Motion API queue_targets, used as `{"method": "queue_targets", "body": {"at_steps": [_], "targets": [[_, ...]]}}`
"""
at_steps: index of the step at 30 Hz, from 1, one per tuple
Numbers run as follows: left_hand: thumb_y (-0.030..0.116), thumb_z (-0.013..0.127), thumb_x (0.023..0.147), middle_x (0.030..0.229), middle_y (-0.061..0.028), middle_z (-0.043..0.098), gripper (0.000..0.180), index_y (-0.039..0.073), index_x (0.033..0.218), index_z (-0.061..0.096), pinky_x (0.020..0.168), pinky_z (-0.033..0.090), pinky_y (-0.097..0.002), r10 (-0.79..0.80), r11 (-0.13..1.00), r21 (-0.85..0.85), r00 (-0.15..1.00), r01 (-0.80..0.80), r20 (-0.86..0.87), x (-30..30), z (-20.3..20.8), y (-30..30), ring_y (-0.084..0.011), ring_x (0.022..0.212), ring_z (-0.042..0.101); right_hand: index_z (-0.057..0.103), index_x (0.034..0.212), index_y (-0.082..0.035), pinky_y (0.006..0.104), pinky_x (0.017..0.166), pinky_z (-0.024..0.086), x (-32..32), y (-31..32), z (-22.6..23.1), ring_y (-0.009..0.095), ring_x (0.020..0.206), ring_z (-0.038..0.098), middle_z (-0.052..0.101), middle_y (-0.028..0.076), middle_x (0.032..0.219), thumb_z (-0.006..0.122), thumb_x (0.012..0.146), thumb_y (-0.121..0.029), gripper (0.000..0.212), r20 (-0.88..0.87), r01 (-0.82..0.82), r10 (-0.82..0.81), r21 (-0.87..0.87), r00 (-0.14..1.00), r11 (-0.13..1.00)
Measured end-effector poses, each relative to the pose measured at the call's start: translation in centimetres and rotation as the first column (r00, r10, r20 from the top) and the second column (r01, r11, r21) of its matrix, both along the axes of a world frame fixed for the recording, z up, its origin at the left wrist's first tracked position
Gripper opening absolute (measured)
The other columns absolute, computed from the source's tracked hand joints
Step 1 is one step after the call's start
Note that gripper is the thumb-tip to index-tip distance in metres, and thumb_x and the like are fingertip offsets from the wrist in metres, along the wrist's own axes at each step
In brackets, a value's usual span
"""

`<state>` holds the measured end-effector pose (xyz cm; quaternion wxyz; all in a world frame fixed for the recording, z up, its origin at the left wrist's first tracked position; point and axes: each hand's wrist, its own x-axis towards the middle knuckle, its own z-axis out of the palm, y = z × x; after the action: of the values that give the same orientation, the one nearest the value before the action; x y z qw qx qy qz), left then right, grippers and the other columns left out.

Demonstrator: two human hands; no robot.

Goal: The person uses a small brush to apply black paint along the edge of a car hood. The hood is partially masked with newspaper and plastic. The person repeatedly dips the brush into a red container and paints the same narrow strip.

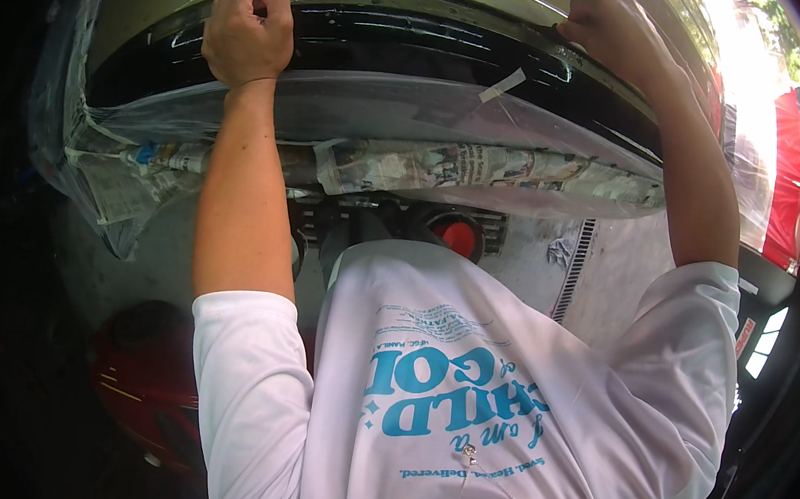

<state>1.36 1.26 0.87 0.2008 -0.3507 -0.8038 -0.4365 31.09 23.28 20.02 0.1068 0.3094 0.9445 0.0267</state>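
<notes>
At far edge of black panel [386, 46] — L hand [250, 39], R hand [612, 33] curled; pinch unclear.

The person has one left hand [251, 37], one right hand [616, 35], two bare forearms [249, 179] and one white T-shirt [541, 352]; one curved glossy black panel [377, 49] bears one short pale tape strip [502, 85].

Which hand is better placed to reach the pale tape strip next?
Probably the right hand: it is near the upper edge of the black band, closer to the pale tape strip. The left hand is farther off, toward the picture's left.
</notes>
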Motion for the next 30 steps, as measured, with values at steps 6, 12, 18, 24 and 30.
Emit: {"method": "queue_targets", "body": {"at_steps": [6, 12, 18, 24, 30], "targets": [[0.029, 0.068, 0.085, 0.084, 0.0042, 0.070, 0.012, 0.018, 0.082, 0.070, 0.075, 0.055, -0.0416, 0.059, 0.998, -0.019, 0.998, -0.059, -0.002, 0.0, -0.5, -1.1, -0.0249, 0.082, 0.069, 0.081, 0.081, -0.004, 0.0437, 0.076, 0.058, -6.0, 0.4, 1.0, 0.032, 0.079, 0.073, 0.076, 0.017, 0.081, 0.084, 0.078, -0.044, 0.040, 0.361, -0.142, 0.128, 0.013, 0.924, 0.990], [0.028, 0.067, 0.084, 0.083, 0.0031, 0.070, 0.011, 0.017, 0.082, 0.070, 0.074, 0.055, -0.0424, 0.006, 0.999, -0.038, 1.000, -0.005, 0.010, -0.5, 0.0, -0.4, -0.0256, 0.083, 0.069, 0.083, 0.083, -0.005, 0.0379, 0.074, 0.059, -8.9, 4.9, -0.2, 0.027, 0.078, 0.075, 0.078, 0.012, 0.079, 0.080, 0.079, -0.052, 0.047, 0.728, -0.067, 0.103, -0.078, 0.678, 0.995], [0.025, 0.067, 0.084, 0.084, 0.0033, 0.070, 0.010, 0.016, 0.082, 0.070, 0.075, 0.055, -0.0421, -0.011, 1.000, -0.005, 1.000, 0.011, 0.004, -0.3, -0.3, 0.0, -0.0252, 0.083, 0.069, 0.083, 0.087, -0.005, 0.0419, 0.078, 0.057, -0.9, 2.1, 0.8, 0.034, 0.084, 0.073, 0.076, 0.019, 0.086, 0.081, 0.079, -0.046, 0.042, 0.180, -0.231, 0.225, 0.013, 0.958, 0.973], [0.027, 0.067, 0.085, 0.086, 0.0026, 0.071, 0.011, 0.017, 0.084, 0.071, 0.076, 0.055, -0.0410, 0.022, 1.000, -0.021, 1.000, -0.022, 0.002, -0.1, -0.2, -1.0, -0.0249, 0.085, 0.069, 0.083, 0.090, -0.005, 0.0423, 0.077, 0.057, -5.1, -0.4, 1.8, 0.032, 0.085, 0.073, 0.077, 0.018, 0.088, 0.083, 0.078, -0.052, 0.048, 0.342, 0.013, -0.017, 0.016, 0.939, 1.000], [0.027, 0.068, 0.085, 0.084, 0.0026, 0.069, 0.011, 0.016, 0.082, 0.069, 0.075, 0.054, -0.0429, -0.003, 1.000, -0.028, 1.000, 0.003, 0.005, -0.3, 0.0, -0.3, -0.0259, 0.084, 0.068, 0.081, 0.084, -0.005, 0.0418, 0.073, 0.055, -5.1, 3.1, 1.7, 0.027, 0.077, 0.072, 0.077, 0.014, 0.084, 0.086, 0.078, -0.056, 0.052, 0.451, 0.118, -0.043, -0.140, 0.891, 0.983]]}}
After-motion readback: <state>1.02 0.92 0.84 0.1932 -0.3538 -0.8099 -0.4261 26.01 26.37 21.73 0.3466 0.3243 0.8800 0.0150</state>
